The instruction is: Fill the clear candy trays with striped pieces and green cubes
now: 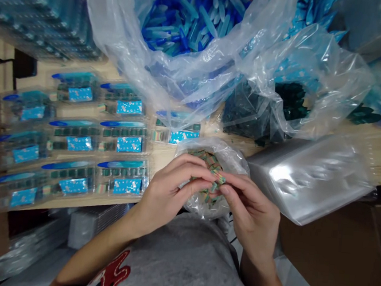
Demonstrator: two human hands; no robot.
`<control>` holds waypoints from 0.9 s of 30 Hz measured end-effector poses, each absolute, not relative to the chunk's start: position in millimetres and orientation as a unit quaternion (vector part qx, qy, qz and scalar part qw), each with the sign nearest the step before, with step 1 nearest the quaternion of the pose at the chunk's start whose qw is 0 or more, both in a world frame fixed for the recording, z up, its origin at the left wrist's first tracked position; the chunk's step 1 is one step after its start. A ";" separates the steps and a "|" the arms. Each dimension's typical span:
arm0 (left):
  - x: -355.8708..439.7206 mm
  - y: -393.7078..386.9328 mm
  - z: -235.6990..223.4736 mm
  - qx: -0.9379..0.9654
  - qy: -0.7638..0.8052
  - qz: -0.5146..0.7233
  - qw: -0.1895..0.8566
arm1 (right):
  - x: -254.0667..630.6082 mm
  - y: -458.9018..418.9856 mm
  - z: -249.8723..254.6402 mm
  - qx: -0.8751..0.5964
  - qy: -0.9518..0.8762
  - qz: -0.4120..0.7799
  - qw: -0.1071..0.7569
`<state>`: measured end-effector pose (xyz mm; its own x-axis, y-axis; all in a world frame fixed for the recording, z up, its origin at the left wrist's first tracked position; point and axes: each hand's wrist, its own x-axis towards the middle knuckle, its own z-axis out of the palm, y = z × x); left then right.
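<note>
My left hand (176, 186) and my right hand (253, 206) meet above a small clear plastic bag (206, 213) at the table's front edge. Both hands pinch small striped green-and-orange pieces (220, 178) between thumb and forefinger; exactly what they are I cannot make out. More such pieces (205, 157) fill the bag below. Just beyond the bag lies a clear pack (184, 136) with a blue pen-like stick, dark green squares and a blue patterned packet, partly covered by plastic.
Several filled clear packs (128, 144) lie in rows on the wooden table (162, 156) at left. A large bag of blue sticks (190, 23) stands at the back, with a bag of dark green pieces (290, 100) to its right. Stacked clear sleeves (317, 176) overhang the right edge.
</note>
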<state>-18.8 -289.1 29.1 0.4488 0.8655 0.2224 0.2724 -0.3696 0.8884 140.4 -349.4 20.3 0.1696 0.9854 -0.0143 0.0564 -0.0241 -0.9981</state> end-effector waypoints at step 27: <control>-18.4 -302.8 20.7 0.765 0.352 0.435 0.321 | 133.2 -359.6 14.3 -0.596 -0.552 0.322 0.486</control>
